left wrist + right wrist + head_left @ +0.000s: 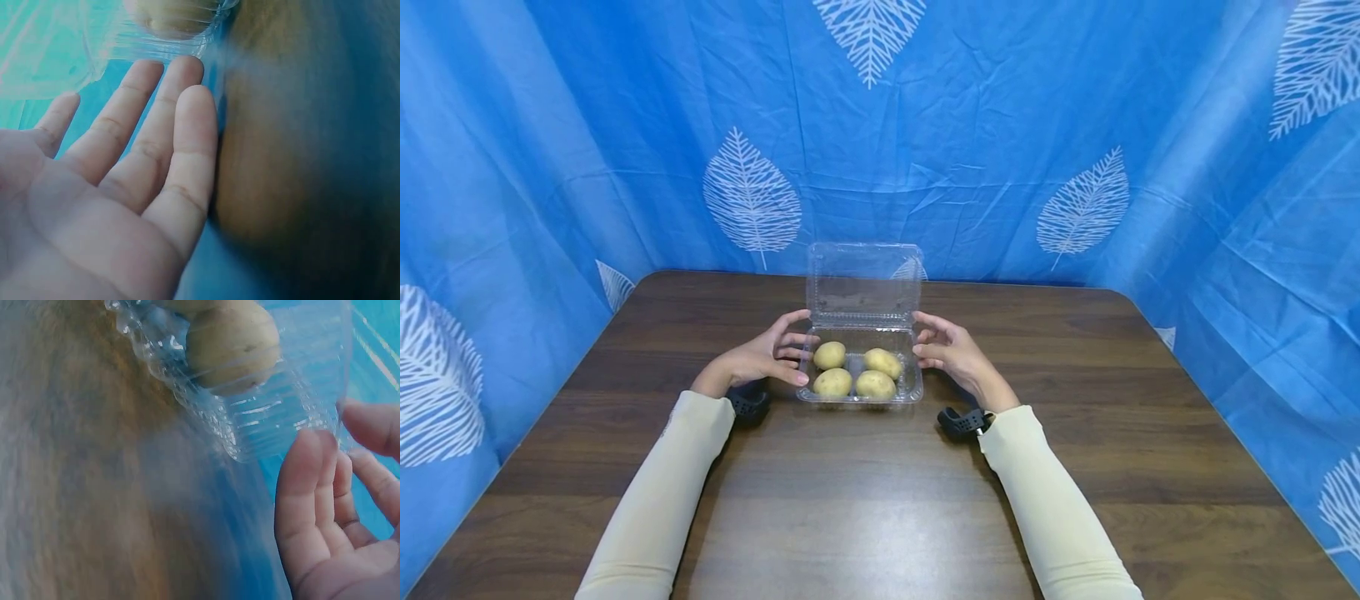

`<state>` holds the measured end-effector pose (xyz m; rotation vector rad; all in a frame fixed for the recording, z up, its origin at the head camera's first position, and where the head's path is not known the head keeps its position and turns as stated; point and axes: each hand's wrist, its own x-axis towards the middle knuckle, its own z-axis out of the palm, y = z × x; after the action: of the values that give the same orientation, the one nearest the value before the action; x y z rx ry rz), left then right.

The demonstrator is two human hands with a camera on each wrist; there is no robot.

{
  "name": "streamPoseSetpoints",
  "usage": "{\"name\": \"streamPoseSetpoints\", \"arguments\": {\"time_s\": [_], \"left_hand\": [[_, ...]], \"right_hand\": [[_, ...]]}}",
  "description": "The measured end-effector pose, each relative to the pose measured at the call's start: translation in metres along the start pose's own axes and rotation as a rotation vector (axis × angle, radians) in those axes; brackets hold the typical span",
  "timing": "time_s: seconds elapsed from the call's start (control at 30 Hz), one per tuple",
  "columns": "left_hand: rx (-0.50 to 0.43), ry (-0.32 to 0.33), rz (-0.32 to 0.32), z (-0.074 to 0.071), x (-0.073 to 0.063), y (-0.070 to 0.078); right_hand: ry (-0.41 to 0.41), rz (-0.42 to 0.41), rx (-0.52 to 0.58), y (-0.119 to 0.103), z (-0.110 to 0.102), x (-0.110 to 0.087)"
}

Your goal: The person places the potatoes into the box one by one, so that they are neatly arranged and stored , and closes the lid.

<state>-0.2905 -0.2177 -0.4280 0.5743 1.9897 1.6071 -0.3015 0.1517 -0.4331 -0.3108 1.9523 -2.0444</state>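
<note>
A clear plastic clamshell container [910, 392] rests on the table, its lid [865, 283] raised at the back. Inside lie several potatoes, among them a front-left potato [832, 382] and a back-right potato [883, 362]. My left hand [763, 350] is at the container's left side. In the left wrist view its fingers [194, 125] extend nearly straight towards the clear wall; contact is hard to make out. At the right side, my right hand [951, 354] pinches the container's edge between thumb and bent fingers [300, 487], as the right wrist view shows.
The brown wooden table [865, 517] extends around the container. A blue curtain [962, 150] with white leaf prints hangs behind and at both sides. Dark straps, including the right wrist strap [961, 422], circle both wrists below pale sleeves.
</note>
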Motion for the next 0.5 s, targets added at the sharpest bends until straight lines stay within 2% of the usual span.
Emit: {"name": "streamPoseSetpoints", "arguments": {"time_s": [0.17, 0.5], "left_hand": [[0.011, 0.005, 0.014, 0.0012, -0.0008, 0.0007], [0.012, 0.021, 0.053, 0.0019, -0.0019, -0.0004]], "right_hand": [[-0.017, 0.001, 0.02, 0.0, -0.002, -0.0019], [0.004, -0.018, 0.01, 0.0018, -0.0016, -0.0022]]}}
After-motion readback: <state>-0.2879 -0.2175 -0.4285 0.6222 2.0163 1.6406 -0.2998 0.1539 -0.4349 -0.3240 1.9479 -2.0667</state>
